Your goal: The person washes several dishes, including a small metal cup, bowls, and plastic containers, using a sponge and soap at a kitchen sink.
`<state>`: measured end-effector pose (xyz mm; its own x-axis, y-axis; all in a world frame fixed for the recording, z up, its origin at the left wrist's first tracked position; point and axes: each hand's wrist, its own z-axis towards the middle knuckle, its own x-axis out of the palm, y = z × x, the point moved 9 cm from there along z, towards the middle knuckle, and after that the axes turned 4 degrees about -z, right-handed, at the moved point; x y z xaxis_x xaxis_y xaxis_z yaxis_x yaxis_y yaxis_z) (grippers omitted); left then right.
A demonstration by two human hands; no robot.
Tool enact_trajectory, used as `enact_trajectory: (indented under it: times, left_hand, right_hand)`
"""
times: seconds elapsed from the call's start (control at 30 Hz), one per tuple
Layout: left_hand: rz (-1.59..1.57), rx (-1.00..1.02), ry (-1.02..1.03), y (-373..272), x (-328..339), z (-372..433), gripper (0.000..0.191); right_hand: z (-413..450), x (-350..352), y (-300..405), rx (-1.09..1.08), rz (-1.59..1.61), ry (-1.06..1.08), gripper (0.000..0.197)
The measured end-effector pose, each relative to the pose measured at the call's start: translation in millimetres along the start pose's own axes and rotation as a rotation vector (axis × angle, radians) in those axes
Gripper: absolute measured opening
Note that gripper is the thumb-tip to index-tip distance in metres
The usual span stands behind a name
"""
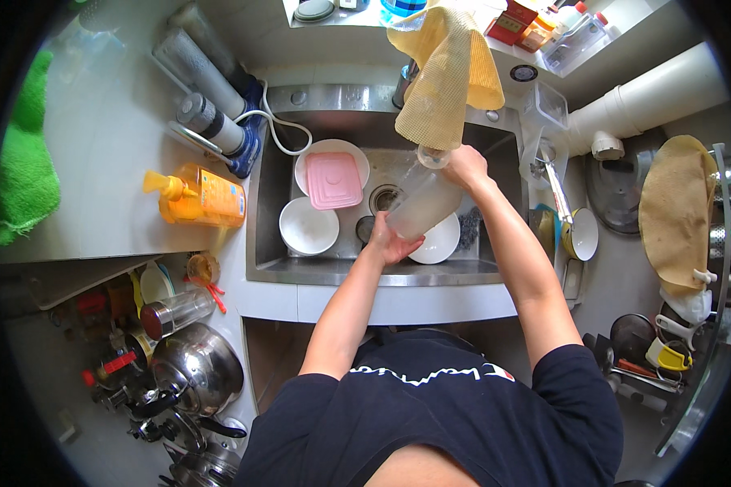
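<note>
A clear plastic container (423, 204), cloudy and tilted, is held between both hands over a steel sink (390, 279). My left hand (391, 240) supports its lower end. At the upper end, my right hand (466, 167) grips it near the rim, its fingers partly hidden. Just above hangs a yellow mesh cloth (441, 85) over the faucet, which it mostly covers. Inside the sink, a pink plastic lid (335, 181) lies on a white bowl (301, 155). Another white bowl (309, 226) sits in front, and a white dish (441, 243) is partly under the container.
An orange pump bottle (204, 196) lies left of the sink, near bottles in a blue holder (250, 134). A steel kettle (198, 368) stands lower left. To the right are a clear plastic bin (542, 115), an enamel mug (580, 234) and a white pipe (646, 91).
</note>
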<state>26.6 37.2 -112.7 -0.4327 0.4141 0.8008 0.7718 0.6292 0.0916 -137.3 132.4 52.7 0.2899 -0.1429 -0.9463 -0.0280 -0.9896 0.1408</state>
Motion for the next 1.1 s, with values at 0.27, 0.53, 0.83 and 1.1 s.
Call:
enact_trajectory:
  times: [0.27, 0.53, 0.83, 1.1]
  left_hand:
    - [0.555, 0.739, -0.312, -78.8, 43.3, -66.7, 0.062]
    - [1.452, 1.271, -0.782, -107.6, 95.2, -129.0, 0.077]
    - [1.810, 1.426, -0.837, -103.3, 118.5, -149.0, 0.093]
    - [1.792, 1.590, -0.795, -81.0, 109.6, -173.4, 0.090]
  right_hand:
    - [32.0, -18.0, -25.6, -0.053, 0.319, -0.201, 0.029]
    - [106.5, -27.8, -24.1, -0.235, 0.472, -0.396, 0.024]
    - [45.0, 18.2, -4.4, -0.184, 0.509, -0.269, 0.034]
    - [-54.6, 56.9, 27.8, -0.152, 0.827, -0.383, 0.022]
